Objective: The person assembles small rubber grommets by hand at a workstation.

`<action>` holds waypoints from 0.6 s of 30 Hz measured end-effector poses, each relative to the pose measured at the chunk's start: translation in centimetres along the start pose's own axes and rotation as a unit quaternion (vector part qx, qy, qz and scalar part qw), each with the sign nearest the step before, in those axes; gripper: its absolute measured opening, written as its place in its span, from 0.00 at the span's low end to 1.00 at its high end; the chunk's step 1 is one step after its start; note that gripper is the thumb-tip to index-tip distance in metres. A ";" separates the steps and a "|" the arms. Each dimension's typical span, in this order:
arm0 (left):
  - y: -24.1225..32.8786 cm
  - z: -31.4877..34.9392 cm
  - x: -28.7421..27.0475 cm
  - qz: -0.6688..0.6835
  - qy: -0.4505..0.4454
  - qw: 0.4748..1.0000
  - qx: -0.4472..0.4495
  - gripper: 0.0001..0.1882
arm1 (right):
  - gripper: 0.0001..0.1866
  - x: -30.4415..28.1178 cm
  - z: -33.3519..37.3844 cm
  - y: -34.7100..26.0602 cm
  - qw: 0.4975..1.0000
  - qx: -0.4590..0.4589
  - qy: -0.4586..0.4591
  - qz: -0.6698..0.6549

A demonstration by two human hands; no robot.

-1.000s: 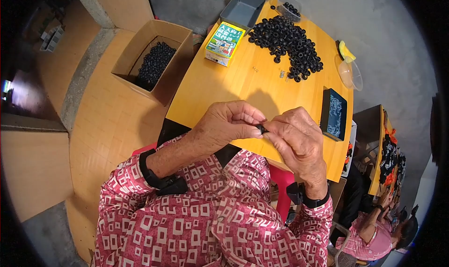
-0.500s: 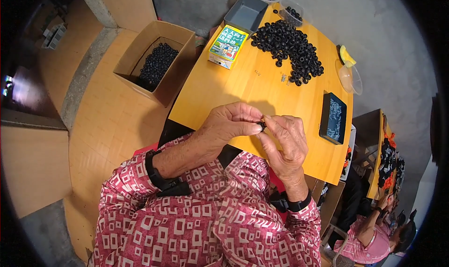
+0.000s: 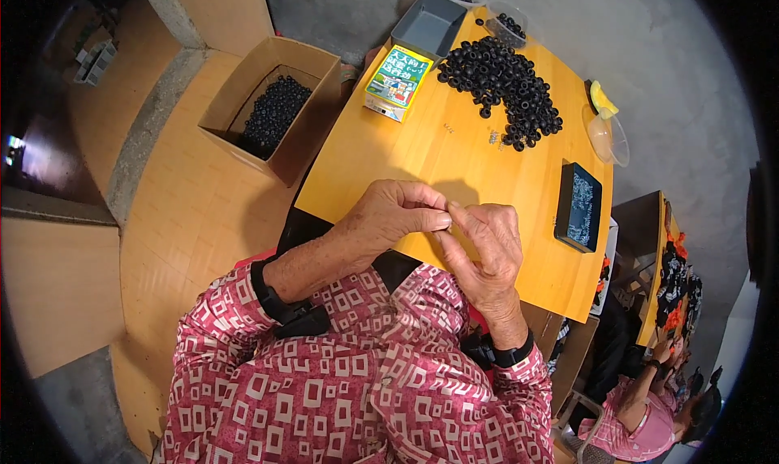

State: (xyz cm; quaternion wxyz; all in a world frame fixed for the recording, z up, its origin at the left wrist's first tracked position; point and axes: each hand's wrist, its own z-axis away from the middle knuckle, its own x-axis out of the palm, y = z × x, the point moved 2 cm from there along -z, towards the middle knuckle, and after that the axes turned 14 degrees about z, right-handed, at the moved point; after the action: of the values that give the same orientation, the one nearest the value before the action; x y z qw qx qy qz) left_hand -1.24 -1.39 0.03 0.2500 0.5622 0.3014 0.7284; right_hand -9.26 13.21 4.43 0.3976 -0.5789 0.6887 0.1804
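My left hand (image 3: 399, 212) and my right hand (image 3: 491, 249) meet fingertip to fingertip above the near edge of the yellow table (image 3: 389, 159). Both are closed in a pinch, thumb against forefinger. Between them is a small black part, now almost wholly covered by the fingers. Farther back lies a heap of black ring-like parts (image 3: 499, 82). A few tiny metal pieces (image 3: 494, 137) lie just in front of the heap. To the right stands a black tray (image 3: 596, 208) holding many small shiny pieces.
A yellow-green carton (image 3: 398, 82) and a grey bin (image 3: 428, 24) stand at the back left, beside clear tubs (image 3: 507, 24). On the floor, a cardboard box (image 3: 304, 131) holds black parts. A clear bowl (image 3: 608, 139) sits at the right edge. Another person (image 3: 641, 415) works at lower right.
Both hands have shifted slightly left, the right one more. The fingertips have closed together, so the black part that showed between them is now mostly hidden.
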 end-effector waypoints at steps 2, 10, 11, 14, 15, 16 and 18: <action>0.0 -0.1 0.1 0.005 -0.004 1.000 0.013 0.12 | 0.21 0.1 0.2 0.3 1.000 0.017 -0.017 -0.010; 0.2 -0.1 0.4 -0.016 0.007 0.999 0.037 0.10 | 0.23 -0.7 -0.8 0.0 0.993 -0.038 -0.015 0.107; 0.2 -0.1 0.5 -0.027 0.005 0.999 0.046 0.10 | 0.23 -0.6 -0.8 -0.1 0.990 -0.057 -0.010 0.128; 0.8 0.0 1.1 -0.056 0.005 0.998 0.033 0.09 | 0.21 -0.6 -1.0 -0.1 0.988 -0.062 -0.008 0.142; 0.7 0.0 0.9 -0.055 0.005 0.998 0.033 0.09 | 0.21 -0.5 -1.0 -0.1 0.988 -0.063 -0.008 0.142; 0.5 -0.1 0.8 -0.062 0.005 0.997 0.041 0.10 | 0.21 -0.5 -1.0 -0.1 0.989 -0.058 -0.004 0.135; 0.5 -0.2 0.8 -0.068 0.005 0.996 0.050 0.12 | 0.20 -0.5 -1.1 -0.1 0.990 -0.052 0.001 0.128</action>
State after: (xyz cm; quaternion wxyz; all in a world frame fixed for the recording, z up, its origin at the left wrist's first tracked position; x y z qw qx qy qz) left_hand -1.61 -1.20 0.89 0.2692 0.5482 0.3760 0.6969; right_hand -9.49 12.76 5.52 0.3400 -0.5057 0.7473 0.2651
